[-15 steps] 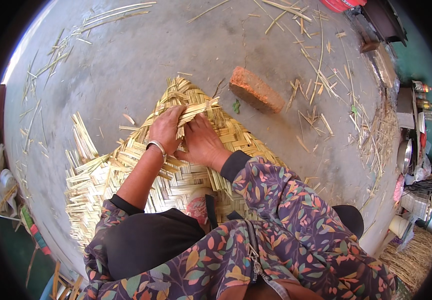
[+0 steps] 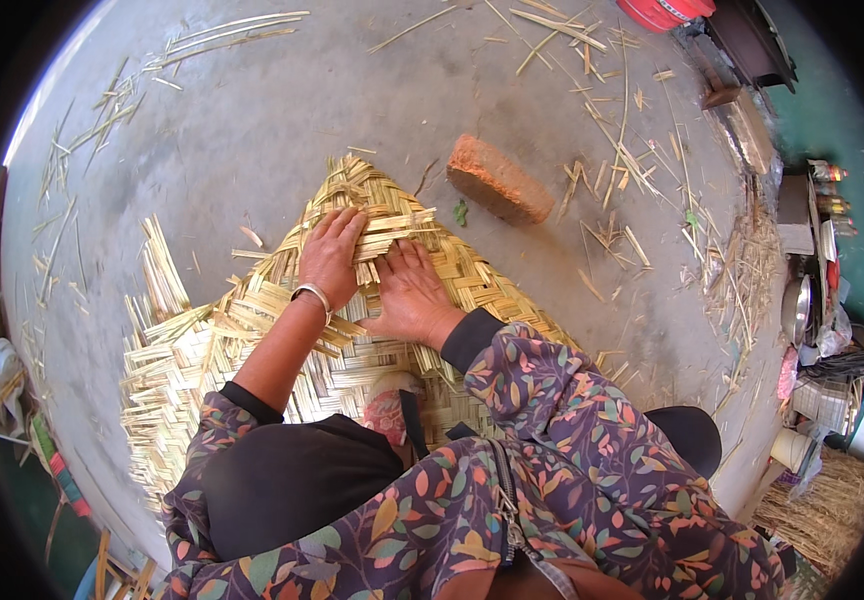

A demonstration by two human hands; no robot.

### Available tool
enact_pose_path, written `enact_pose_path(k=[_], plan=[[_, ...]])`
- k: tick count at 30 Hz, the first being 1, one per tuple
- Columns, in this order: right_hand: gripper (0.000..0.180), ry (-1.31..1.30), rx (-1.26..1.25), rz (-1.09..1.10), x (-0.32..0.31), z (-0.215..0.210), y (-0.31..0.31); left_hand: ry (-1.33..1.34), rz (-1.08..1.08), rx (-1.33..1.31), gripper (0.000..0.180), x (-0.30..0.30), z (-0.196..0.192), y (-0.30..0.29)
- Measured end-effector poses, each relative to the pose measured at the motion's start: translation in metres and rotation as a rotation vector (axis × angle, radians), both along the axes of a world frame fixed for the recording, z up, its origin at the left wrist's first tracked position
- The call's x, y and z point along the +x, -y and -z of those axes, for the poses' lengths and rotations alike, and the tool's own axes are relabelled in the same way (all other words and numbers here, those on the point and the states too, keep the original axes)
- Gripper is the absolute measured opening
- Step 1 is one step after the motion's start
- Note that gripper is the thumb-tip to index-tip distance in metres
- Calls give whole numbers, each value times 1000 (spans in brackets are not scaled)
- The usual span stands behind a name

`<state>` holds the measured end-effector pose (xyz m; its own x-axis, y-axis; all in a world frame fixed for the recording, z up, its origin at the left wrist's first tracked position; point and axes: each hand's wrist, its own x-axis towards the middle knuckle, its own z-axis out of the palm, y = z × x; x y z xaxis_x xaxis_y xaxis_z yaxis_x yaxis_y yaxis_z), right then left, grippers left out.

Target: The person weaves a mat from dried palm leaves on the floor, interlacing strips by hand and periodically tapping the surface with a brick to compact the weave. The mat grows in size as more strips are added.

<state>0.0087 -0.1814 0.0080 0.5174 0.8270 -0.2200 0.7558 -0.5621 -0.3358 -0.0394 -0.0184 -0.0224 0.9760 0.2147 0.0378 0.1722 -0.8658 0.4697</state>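
A woven mat of pale, split straw-coloured strips (image 2: 482, 283) spreads over the floor in front of me and under my legs, its pointed far corner away from me. Close to that corner, a folded band of flat strips (image 2: 392, 232) lies across the weave. My left hand (image 2: 330, 262), with a bracelet at the wrist, rests flat at the left end of this band, fingers stretched out. Just to its right, my right hand (image 2: 412, 300) presses on the weave, fingers extended and their tips against the band's near edge. Its thumb points left, apart from the fingers.
Beyond the mat's right edge lies a reddish brick (image 2: 499, 180). Loose strips (image 2: 237, 35) are scattered over the concrete floor. A red tub (image 2: 664, 12) stands at the far right, and a straw bundle (image 2: 822, 510) lies at the near right.
My left hand has loosened from the strips and flattened over them. The right hand's fingers have spread lower on the weave. The whole view has shifted slightly.
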Motion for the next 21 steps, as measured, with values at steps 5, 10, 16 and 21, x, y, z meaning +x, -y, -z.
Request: enact_pose_path(k=[5,10,16,21], plan=[[57,40,47,34,3,-10,3,36,80,27,71,-4,-10,-3],[41,59,27,4,7,-19,4,13,129,-71,71,-6,-28,-5],[31,33,65,-25,34,-13,-11,9,150,-237,63,13,-17,-27],[25,-146,-79,-13,66,-5,-33,157,140,-372,42,38,18,-59]])
